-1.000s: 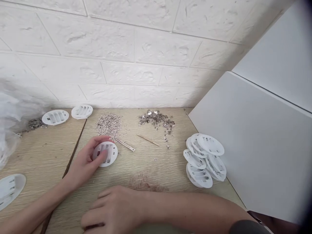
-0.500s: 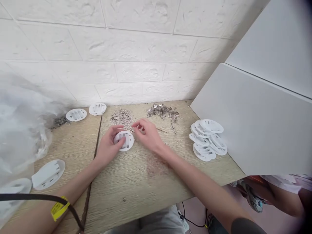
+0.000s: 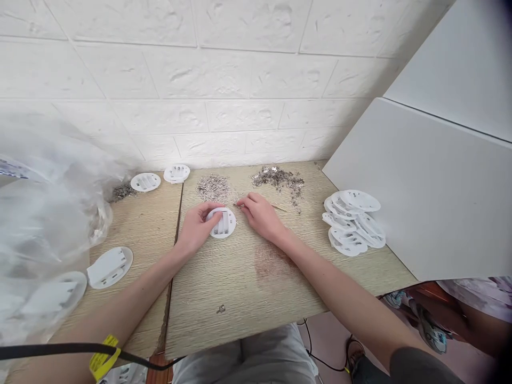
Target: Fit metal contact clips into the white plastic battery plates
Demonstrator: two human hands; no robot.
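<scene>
My left hand [image 3: 199, 226] is closed on a round white plastic battery holder [image 3: 224, 228], thumb across its face and fingers behind its upper edge. Long slots with metal contacts show in the disc. Just to the right, my right hand [image 3: 260, 214] has its fingertips pinched together at the tabletop, among a few scattered small metal pieces; whatever they grip is too small to make out. Behind the hands lie a heap of tiny silvery metal pieces [image 3: 213, 188] and a pile of larger metal contacts [image 3: 280, 178]. A thin stick [image 3: 279, 208] lies partly behind my right hand.
Several white discs [image 3: 352, 224] are piled at the right, beside a grey-white panel [image 3: 432, 197]. More discs [image 3: 110, 268] lie at the left near a clear plastic bag [image 3: 52, 213]. A black cable [image 3: 52, 350] with a yellow tag crosses the lower left.
The whole view has shifted, so things appear further right. My right fingertips have lowered and closed near the loose metal pieces. My left hand still holds the battery holder.
</scene>
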